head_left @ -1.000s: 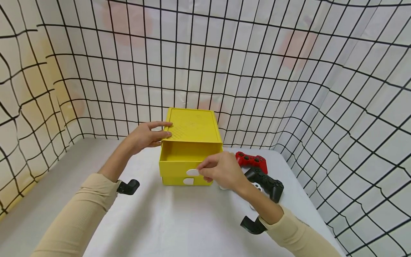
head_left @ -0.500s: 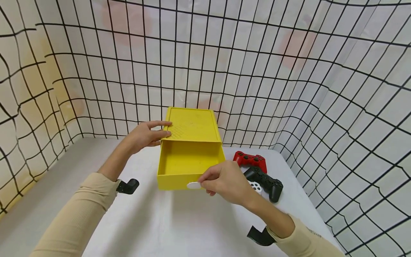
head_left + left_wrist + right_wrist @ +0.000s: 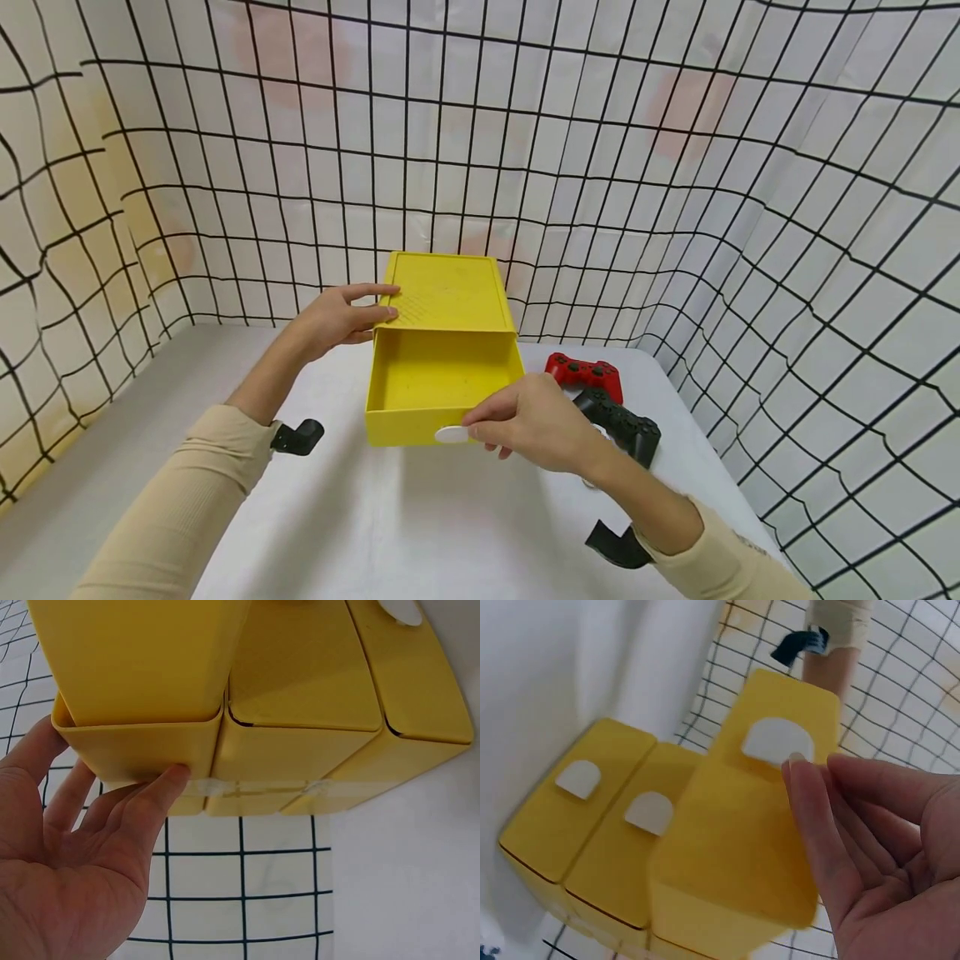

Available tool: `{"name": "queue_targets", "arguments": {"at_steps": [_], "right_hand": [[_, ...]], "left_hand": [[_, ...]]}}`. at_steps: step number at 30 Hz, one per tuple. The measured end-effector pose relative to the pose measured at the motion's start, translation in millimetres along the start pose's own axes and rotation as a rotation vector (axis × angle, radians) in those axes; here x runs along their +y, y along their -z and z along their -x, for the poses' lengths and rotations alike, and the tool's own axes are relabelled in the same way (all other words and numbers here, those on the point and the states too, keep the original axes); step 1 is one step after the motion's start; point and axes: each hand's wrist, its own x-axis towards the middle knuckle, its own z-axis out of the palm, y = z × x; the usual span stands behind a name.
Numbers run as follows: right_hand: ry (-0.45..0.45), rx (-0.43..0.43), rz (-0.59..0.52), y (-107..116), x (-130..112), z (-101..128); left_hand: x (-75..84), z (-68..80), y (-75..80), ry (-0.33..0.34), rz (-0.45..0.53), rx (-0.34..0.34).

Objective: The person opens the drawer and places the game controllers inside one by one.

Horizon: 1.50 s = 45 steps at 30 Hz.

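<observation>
While both hands [image 3: 341, 318] flank it, drawer [image 3: 442, 383] juts out.

The head view looks forward and down from above the table [image 3: 420, 533], taking in both arms, the yellow drawer box [image 3: 450, 292] and the netted walls from a middle distance. The left wrist view sits very near the box's [image 3: 300, 682] side, looking past the left hand [image 3: 67, 877]. The right wrist view faces the 3 drawer fronts at close range over the right hand [image 3: 885, 847]. All 3 views share the box [image 3: 727, 847].
</observation>
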Motion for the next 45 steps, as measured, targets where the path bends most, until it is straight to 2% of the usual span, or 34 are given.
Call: {"name": "queue_targets", "arguments": {"at_steps": [3, 7, 14, 22, 28, 34, 40, 45], "right_hand": [[-0.005, 0.016, 0.022, 9.3, -5.1, 0.9], [-0.024, 0.082, 0.032, 24.1, -7.9, 2.1], [-0.054, 0.216, 0.142, 48.4, 7.0, 4.1], [-0.118, 0.273, 0.222, 66.5, 54.7, 1.4], [-0.209, 0.252, 0.21, 73.2, 92.3, 3.7], [-0.293, 0.243, 0.223, 73.3, 125.4, 9.6], [-0.312, 0.288, 0.305, 67.1, 158.9, 12.4], [-0.329, 0.308, 0.348, 60.1, 176.5, 15.7]], "left_hand": [[0.3, 0.0, -0.2, -0.002, 0.0, 0.002], [0.8, 1.1, -0.3, -0.003, -0.002, 0.009], [0.9, 1.7, 0.2, -0.004, -0.003, 0.001], [-0.2, -0.3, -0.4, 0.007, -0.005, 0.021], [-0.9, -0.3, -0.6, 0.012, -0.002, 0.023], [0.4, 0.2, -0.8, 0.006, -0.004, 0.024], [2.5, 2.2, -0.3, 0.006, 0.002, 0.011], [3.4, 2.3, 0.9, 0.012, 0.013, -0.001]]}}
